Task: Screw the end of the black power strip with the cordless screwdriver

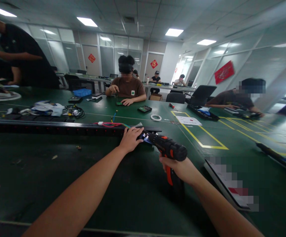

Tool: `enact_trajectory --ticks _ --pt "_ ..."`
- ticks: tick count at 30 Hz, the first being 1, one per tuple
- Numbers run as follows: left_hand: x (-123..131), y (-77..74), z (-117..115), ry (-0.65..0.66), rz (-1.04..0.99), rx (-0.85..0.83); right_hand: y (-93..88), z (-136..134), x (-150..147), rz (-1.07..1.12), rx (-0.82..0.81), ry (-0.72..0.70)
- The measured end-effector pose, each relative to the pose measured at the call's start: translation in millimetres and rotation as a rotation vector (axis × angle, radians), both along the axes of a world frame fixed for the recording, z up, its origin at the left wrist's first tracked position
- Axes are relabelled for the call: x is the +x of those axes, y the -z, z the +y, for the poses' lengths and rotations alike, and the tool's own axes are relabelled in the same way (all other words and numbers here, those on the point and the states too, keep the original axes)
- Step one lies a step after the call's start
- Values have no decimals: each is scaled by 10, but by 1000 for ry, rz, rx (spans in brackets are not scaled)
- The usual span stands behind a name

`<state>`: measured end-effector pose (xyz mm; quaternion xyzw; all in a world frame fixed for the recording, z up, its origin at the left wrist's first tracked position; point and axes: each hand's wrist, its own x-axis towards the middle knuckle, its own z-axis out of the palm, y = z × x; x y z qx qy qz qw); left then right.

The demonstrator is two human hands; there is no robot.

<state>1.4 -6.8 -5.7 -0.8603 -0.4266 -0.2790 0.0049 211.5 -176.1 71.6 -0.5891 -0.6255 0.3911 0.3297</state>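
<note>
A long black rail-like unit [59, 128] lies across the green table [88, 187], with red and coloured wires [113, 124] at its right end. My left hand [131, 140] rests on that right end, fingers spread over it, beside a small lit display [146, 136]. My right hand [179, 168] is wrapped round the handle of a black and orange power drill [169, 146]. The drill points left toward the end of the unit, close to my left fingertips. Whether its tip touches the unit cannot be made out.
Behind the unit lie bundled cables [75, 112], a blue basket [82, 92], a white ring [156, 117] and a black tray [203, 112]. A tablet-like device [225, 184] lies right of my right forearm. Several people work around the table.
</note>
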Motion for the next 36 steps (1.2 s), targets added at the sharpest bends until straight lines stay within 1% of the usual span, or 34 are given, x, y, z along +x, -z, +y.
enact_trajectory --ticks 11,20,27,36 --pt "3 5 0 -3 15 2 -48 -17 -27 -13 3 -1" --pt "-2 14 12 1 5 3 -6 3 -13 -21 -2 -10" --pt "-5 10 9 2 8 -3 -24 -3 -23 -32 8 -22" --pt "-7 1 2 6 -5 -6 2 7 -17 -27 4 -17"
